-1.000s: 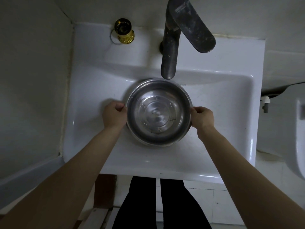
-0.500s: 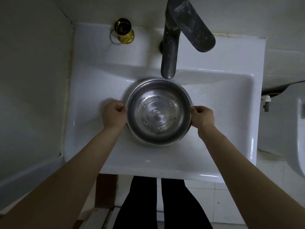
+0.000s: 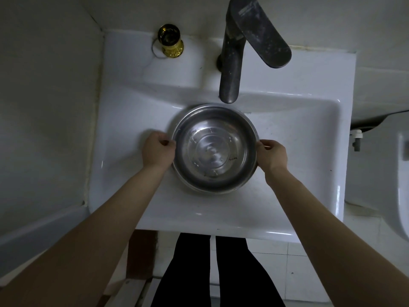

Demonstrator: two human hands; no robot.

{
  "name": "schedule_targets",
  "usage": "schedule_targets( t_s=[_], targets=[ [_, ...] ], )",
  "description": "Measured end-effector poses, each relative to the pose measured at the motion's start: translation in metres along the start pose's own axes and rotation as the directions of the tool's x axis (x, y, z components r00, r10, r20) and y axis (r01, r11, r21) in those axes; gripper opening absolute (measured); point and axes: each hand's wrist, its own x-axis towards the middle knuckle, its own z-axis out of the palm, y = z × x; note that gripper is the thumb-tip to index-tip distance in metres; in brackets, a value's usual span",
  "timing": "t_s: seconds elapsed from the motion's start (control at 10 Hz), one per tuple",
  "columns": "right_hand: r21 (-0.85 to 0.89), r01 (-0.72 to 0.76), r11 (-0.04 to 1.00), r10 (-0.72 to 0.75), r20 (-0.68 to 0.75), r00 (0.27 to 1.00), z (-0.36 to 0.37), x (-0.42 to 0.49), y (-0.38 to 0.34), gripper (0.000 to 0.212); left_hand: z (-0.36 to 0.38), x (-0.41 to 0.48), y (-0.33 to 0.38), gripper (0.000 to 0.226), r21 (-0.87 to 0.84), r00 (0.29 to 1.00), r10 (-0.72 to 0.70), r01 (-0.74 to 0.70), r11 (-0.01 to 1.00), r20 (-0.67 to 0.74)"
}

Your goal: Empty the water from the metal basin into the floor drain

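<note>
A round metal basin (image 3: 214,149) with clear water in it sits level in the white sink (image 3: 124,129), just below the spout of the dark faucet (image 3: 230,85). My left hand (image 3: 157,150) grips the basin's left rim, fingers curled over the edge. On the opposite side my right hand (image 3: 271,154) holds the right rim in the same way. No floor drain is in sight.
A gold-coloured bottle (image 3: 170,41) stands on the sink's back ledge at the left. A wall closes in on the left, a white toilet (image 3: 402,173) stands at the right. Below the sink's front edge are my dark-trousered legs (image 3: 212,273) on pale floor tiles (image 3: 294,262).
Hardly anything moved: both hands keep their hold on the rim, and the ripples on the water have shifted a little.
</note>
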Motion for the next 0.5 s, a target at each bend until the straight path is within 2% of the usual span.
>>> schedule_targets(
  t_s=[0.1,0.2,0.5],
  targets=[
    [-0.026,0.049,0.998,-0.049,-0.024,0.998,-0.003,-0.007,-0.004,0.047,-0.001,-0.002,0.006,0.043,-0.023,1.000,-0.004,0.004,1.000,0.020],
    [-0.049,0.102,0.994,-0.104,-0.045,0.994,-0.007,-0.016,-0.010,0.051,-0.006,-0.009,0.014,0.049,-0.029,0.999,0.038,-0.038,0.999,0.012],
    [-0.029,0.257,0.966,-0.258,-0.050,0.965,-0.015,-0.054,-0.033,0.054,-0.027,-0.034,0.046,0.040,-0.166,0.987,0.160,-0.163,0.973,-0.029]
  ],
)
